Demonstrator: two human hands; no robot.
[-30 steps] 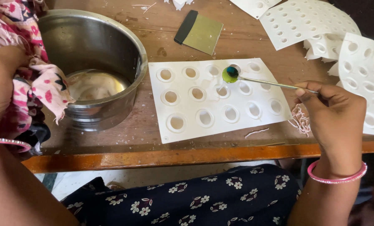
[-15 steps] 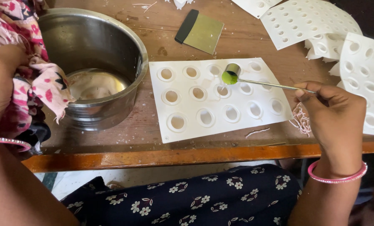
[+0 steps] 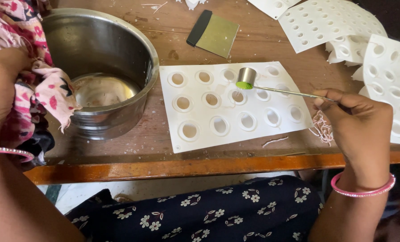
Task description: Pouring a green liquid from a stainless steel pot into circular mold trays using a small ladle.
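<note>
My right hand pinches the thin wire handle of a small steel ladle. Its cup, green inside, is tipped on its side over the back row of a white mould tray. Several of the tray's round cavities on the left hold pale wax. My left hand is at the far left, closed on a pink floral cloth that drapes over the rim of a big steel pot; its fingers are hidden. Pale liquid lies in the bottom of the pot.
A flat scraper with a black grip lies behind the tray. More white mould sheets lie at the back right and at the right edge. Loose white threads lie under my right hand. The wooden table's front edge runs just before my lap.
The ladle cup has tipped from mouth-up to lying on its side over the same spot on the tray. My left hand and the pot have stayed put.
</note>
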